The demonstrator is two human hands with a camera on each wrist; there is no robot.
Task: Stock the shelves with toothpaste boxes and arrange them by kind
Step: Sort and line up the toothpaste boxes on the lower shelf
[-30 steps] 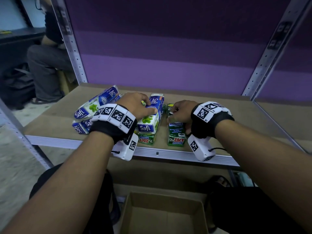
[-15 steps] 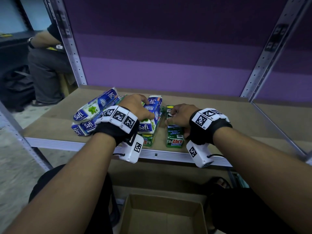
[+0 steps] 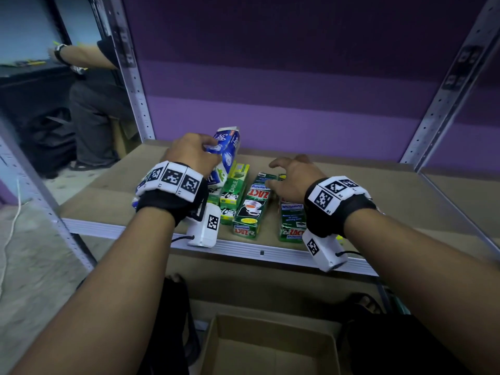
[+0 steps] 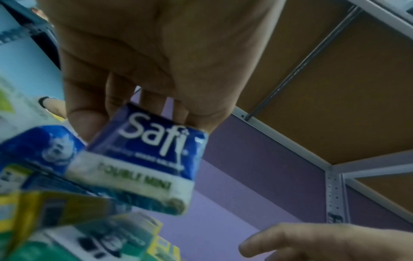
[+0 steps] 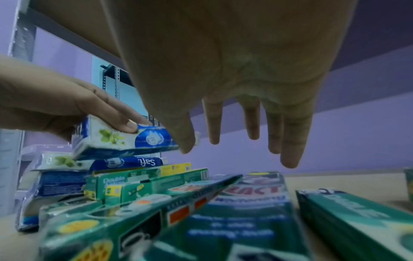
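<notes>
Head view has the blue-and-white Safi box (image 3: 226,147) lifted off the pile at the far left of the cluster, its long axis tilted up and away toward the purple back wall, far end highest; the left hand (image 3: 189,155) is the grip that holds it, fingers and thumb curled round its near half, so the box runs on beyond the grip toward the far side; the left wrist view shows the blue end panel with white Safi lettering and a white band reading Double Mint below it (image 4: 145,159), fingers pinching the top edge; under it, more Safi boxes (image 5: 125,163) lie stacked flat at the left; just right of them sit the green-and-yellow Darlie boxes (image 3: 234,189), then the dark green Zact boxes (image 3: 250,209), all lying flat with long axes running near to far on the shelf (image 3: 405,190); the right hand (image 3: 293,180) hovers over the Zact boxes, fingers spread and relaxed, holding nothing, and is the nearer one to the green kinds; an open cardboard carton (image 3: 270,345) stands on the floor below.
</notes>
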